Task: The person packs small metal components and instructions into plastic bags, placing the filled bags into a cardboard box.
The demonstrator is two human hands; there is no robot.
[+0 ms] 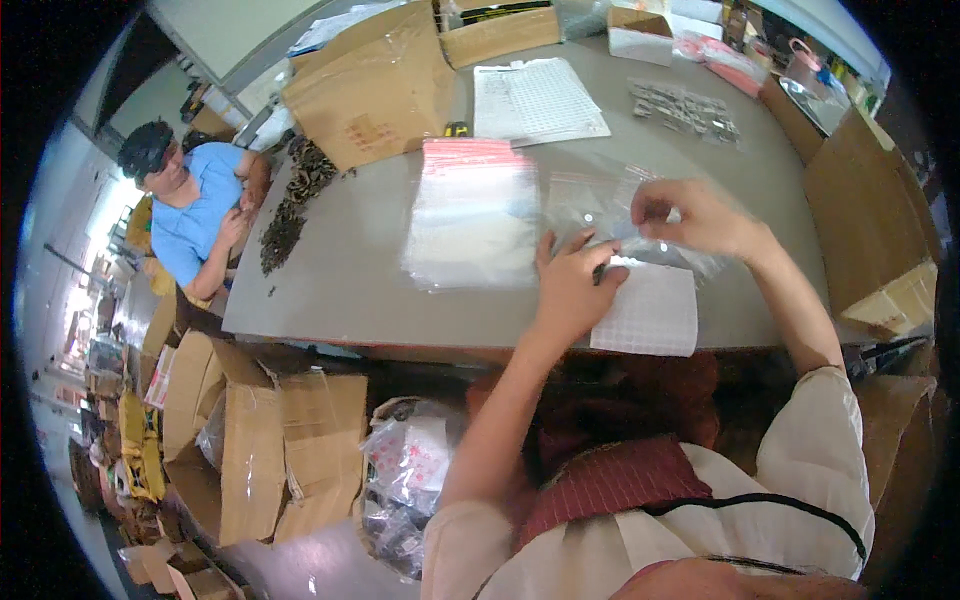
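Clear zip bags (570, 195) lie on the grey table in front of me. My left hand (575, 285) rests on their near edge with its fingers spread. A small dark thing (598, 272) shows between its thumb and forefinger; its kind is unclear. Over the bags at the right, my right hand (695, 215) has its fingers curled into a pinch, slightly blurred. What they hold, if anything, cannot be made out. Beneath the left thumb lies a white sheet marked with a grid (650, 312). A stack of clear bags with red top strips (472, 215) is left of my hands.
Printed papers (535, 100) and small packed pieces (685, 112) lie farther back. Cardboard boxes stand at the far left (375, 95) and right (870, 205). Dark small parts (300, 195) are heaped near a seated person in blue (200, 205). An open carton (250, 440) stands below the table.
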